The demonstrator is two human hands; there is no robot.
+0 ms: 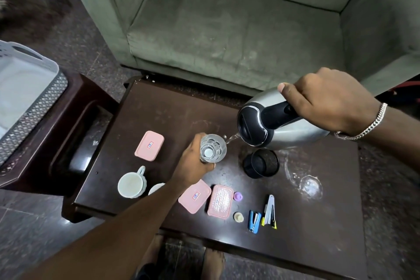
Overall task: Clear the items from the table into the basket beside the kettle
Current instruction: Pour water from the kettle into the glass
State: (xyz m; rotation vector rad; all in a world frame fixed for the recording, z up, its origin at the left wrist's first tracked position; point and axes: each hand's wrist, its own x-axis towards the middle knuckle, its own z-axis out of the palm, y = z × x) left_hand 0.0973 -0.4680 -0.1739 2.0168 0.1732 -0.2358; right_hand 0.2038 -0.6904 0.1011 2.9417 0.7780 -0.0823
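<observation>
basket (34, 98) sits far left on a side stand, well apart from the kettle (279, 125). right hand (329, 102) grips the kettle's handle, tilting it so water streams into a glass (213, 149) that the left hand (193, 163) clasps mid-counter (170, 109). pink boxes (149, 146), mugs (131, 185) and staplers (254, 221) lie nearer.

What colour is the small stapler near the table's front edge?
Blue with black parts, seen in the head view.

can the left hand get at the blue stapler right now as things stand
Probably not yet: the left hand is wrapped around the glass while the kettle pours into it. The blue stapler lies uncovered near the table's front edge, so the path looks free once that grip ends.
</observation>
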